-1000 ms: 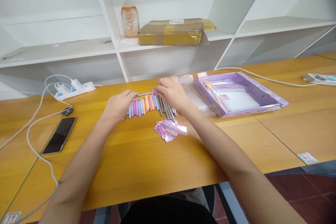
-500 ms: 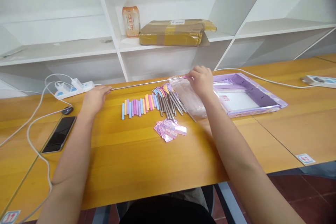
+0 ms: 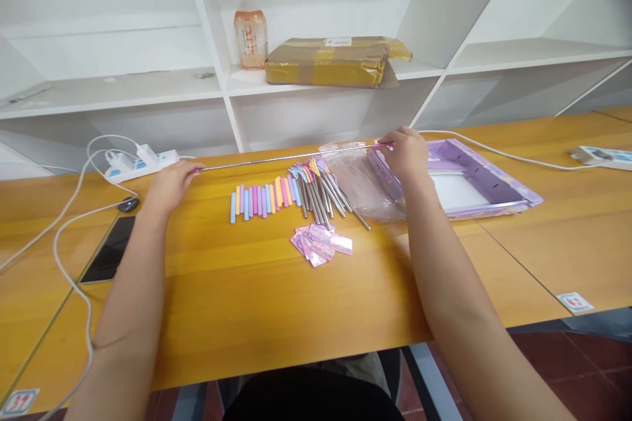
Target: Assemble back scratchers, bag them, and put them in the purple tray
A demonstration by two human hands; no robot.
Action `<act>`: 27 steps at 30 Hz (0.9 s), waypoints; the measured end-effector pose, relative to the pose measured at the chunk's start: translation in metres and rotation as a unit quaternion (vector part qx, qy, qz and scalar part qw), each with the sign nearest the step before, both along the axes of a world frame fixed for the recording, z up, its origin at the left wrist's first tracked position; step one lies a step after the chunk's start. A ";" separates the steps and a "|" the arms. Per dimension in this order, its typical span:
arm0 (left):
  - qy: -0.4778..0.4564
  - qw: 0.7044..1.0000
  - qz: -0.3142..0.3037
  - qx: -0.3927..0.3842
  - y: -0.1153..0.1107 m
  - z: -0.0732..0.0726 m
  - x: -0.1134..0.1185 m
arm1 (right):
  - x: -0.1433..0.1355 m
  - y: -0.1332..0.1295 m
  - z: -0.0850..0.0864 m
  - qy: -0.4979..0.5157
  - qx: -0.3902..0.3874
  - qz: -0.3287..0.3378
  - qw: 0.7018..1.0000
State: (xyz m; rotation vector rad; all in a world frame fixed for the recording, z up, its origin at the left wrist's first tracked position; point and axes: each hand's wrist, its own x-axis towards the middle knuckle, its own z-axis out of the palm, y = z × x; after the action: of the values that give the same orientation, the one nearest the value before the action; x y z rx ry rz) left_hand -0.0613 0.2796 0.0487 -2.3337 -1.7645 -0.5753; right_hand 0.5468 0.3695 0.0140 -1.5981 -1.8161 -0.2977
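The left hand (image 3: 170,185) closes its fingers on one pink end of a long thin metal rod (image 3: 286,159), and the right hand (image 3: 409,150) pinches near the other pink end; the exact gap between the fingers I cannot tell. The rod runs almost straight between the hands, beyond the row of coloured sticks (image 3: 255,202) and the pile of metal rods with small hand-shaped heads (image 3: 320,194).

The main risk, I think, is too much pull: if the rod is made of sliding sections, it could come apart or bend at a thin part. If one pinch slips, the free end could swing down and scatter the loose sticks, which nothing seems to hold in place. The right hand is beside the purple box (image 3: 488,179) and above the crumpled plastic bag (image 3: 363,187) — a low movement there could catch the film and drag it against the pile.
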 end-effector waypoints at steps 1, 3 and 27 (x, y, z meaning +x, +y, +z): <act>-0.004 1.000 -0.003 -0.005 0.001 -0.001 0.001 | 0.000 0.000 -0.001 0.003 -0.003 0.000 1.000; -0.009 1.000 -0.011 -0.013 0.002 -0.003 0.004 | 0.001 0.000 -0.003 0.006 -0.005 -0.002 1.000; -0.021 0.998 -0.056 -0.008 0.003 0.000 0.014 | 0.008 -0.002 0.003 -0.015 0.000 0.029 0.999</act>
State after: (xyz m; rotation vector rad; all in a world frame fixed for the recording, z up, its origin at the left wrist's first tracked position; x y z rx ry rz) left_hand -0.0469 0.2823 0.0490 -2.4616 -1.6696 -0.6344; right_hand 0.5543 0.3679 0.0167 -1.5457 -1.8818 -0.2962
